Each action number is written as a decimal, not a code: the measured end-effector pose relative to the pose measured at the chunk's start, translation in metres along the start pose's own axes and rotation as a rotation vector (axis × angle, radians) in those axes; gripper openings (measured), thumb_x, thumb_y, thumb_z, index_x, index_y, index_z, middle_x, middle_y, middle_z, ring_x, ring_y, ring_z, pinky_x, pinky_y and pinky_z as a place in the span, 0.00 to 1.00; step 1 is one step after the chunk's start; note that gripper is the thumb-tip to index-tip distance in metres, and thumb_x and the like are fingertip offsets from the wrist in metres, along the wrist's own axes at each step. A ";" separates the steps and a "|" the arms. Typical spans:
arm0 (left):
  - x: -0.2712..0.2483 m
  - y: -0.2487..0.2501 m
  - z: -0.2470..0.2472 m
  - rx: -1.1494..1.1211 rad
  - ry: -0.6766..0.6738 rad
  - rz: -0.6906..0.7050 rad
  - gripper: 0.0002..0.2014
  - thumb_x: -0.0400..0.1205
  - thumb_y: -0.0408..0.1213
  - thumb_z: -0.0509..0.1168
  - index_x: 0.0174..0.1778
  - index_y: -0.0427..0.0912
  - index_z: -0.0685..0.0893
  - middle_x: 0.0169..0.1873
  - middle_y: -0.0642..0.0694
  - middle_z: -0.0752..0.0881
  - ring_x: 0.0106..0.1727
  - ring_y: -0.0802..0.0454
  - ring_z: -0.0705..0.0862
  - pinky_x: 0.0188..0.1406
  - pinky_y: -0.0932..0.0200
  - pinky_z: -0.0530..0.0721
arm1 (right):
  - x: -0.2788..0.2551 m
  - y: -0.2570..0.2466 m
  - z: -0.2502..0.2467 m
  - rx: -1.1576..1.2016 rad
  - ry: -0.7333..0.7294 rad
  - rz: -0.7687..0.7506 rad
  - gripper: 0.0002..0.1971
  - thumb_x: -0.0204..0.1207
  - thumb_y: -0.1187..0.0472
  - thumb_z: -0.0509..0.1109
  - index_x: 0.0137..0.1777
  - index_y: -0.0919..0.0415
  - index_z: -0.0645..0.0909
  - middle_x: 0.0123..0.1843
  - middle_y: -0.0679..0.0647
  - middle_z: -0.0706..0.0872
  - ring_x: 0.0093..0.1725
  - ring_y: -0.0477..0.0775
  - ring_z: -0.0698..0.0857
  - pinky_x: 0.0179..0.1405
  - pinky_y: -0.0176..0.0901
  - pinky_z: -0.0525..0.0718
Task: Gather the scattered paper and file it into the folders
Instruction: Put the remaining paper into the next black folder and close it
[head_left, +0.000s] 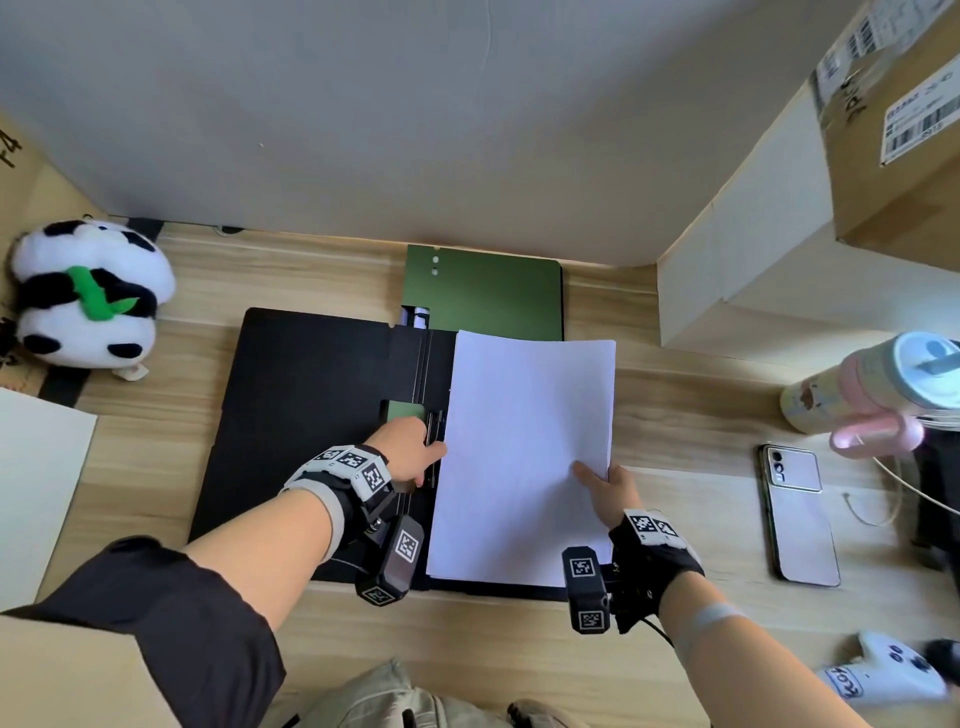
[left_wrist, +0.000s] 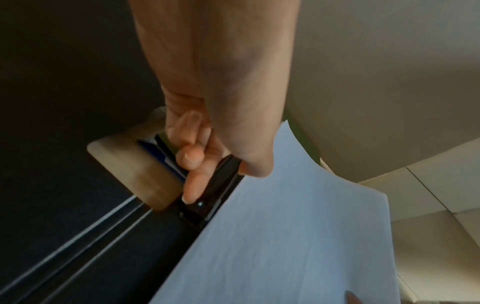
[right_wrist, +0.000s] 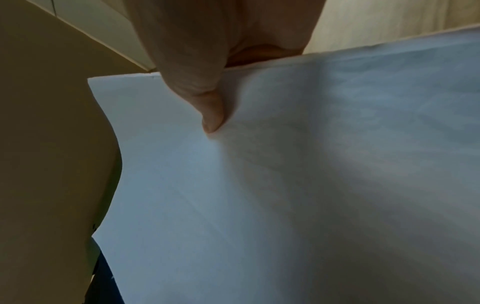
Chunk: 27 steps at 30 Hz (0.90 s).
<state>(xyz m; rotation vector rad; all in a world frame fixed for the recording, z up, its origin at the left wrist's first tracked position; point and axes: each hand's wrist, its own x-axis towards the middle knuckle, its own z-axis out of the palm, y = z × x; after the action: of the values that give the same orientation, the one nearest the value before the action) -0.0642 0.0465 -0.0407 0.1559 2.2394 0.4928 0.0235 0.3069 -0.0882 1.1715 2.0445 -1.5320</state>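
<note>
On the wooden worktop (head_left: 675, 415) the black folder (head_left: 311, 389) lay open, a green folder (head_left: 493, 291) behind it. My right hand (head_left: 613, 491) pinched the paper (head_left: 524, 441) over the folder's right half; my left hand (head_left: 410, 447) pressed curled fingers (left_wrist: 193, 156) on the clip (left_wrist: 207, 205).

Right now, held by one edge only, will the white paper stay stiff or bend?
Probably it bends: the white paper already curves along its far edge, pinched only by the right hand. It looks like a thin, light stack, so sheets may slip apart. The left hand holds the black folder's clip, giving no support.
</note>
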 end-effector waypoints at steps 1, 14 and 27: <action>0.001 -0.001 0.000 0.008 -0.005 0.005 0.23 0.82 0.42 0.54 0.19 0.41 0.71 0.28 0.40 0.89 0.25 0.49 0.80 0.26 0.64 0.76 | 0.000 -0.001 0.000 0.007 -0.001 0.001 0.16 0.77 0.59 0.69 0.54 0.75 0.80 0.45 0.61 0.83 0.45 0.56 0.82 0.40 0.44 0.78; 0.004 -0.003 -0.008 0.008 -0.067 0.022 0.24 0.83 0.40 0.53 0.19 0.40 0.74 0.04 0.55 0.75 0.16 0.58 0.74 0.24 0.67 0.75 | -0.004 -0.004 0.002 0.100 -0.001 0.011 0.12 0.78 0.64 0.66 0.56 0.73 0.82 0.39 0.56 0.85 0.37 0.53 0.81 0.36 0.39 0.77; 0.005 -0.001 -0.005 -0.047 -0.095 -0.018 0.20 0.83 0.39 0.52 0.24 0.39 0.73 0.25 0.47 0.85 0.21 0.55 0.74 0.23 0.66 0.72 | -0.014 -0.015 0.018 -0.061 0.051 0.002 0.16 0.80 0.60 0.65 0.29 0.58 0.69 0.31 0.54 0.77 0.34 0.55 0.75 0.32 0.43 0.71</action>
<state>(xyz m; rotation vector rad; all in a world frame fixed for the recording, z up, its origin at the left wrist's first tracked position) -0.0712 0.0457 -0.0421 0.1325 2.1326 0.5175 0.0169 0.2837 -0.0757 1.2012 2.1071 -1.4426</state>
